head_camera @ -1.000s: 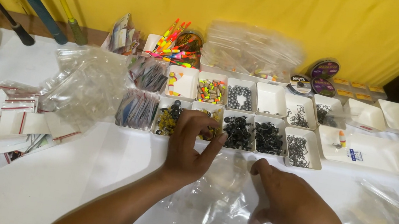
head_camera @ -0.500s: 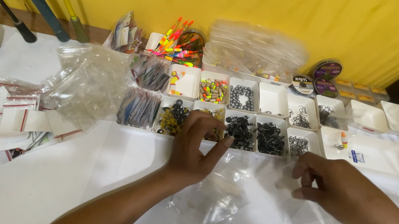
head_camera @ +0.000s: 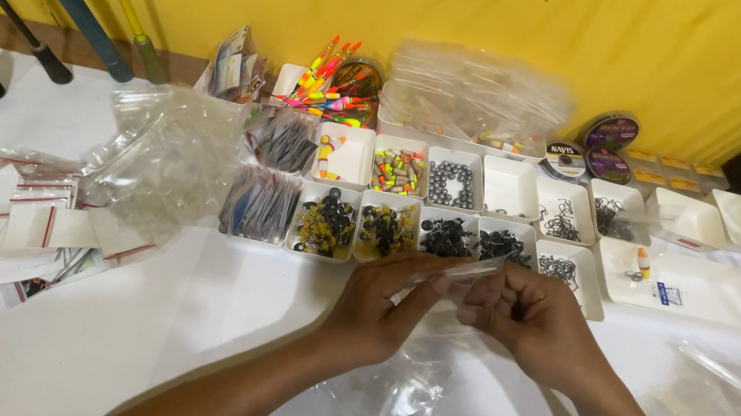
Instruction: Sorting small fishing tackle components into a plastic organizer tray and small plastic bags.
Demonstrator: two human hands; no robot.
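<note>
Both hands are meeting just in front of the row of white trays (head_camera: 572, 274) — the left hand (head_camera: 379, 306) and right hand (head_camera: 533, 323) are pinching a clear plastic bag (head_camera: 461, 273) between fingertips, its mouth stretching between them.

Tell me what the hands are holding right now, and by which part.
A small clear plastic bag, pinched at its upper edge between the left hand and right hand.

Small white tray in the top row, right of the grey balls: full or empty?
Almost empty. The white tray shows a bare floor, with only a few tiny dark bits along its front edge; the neighbouring tray of grey balls is well filled.
</note>
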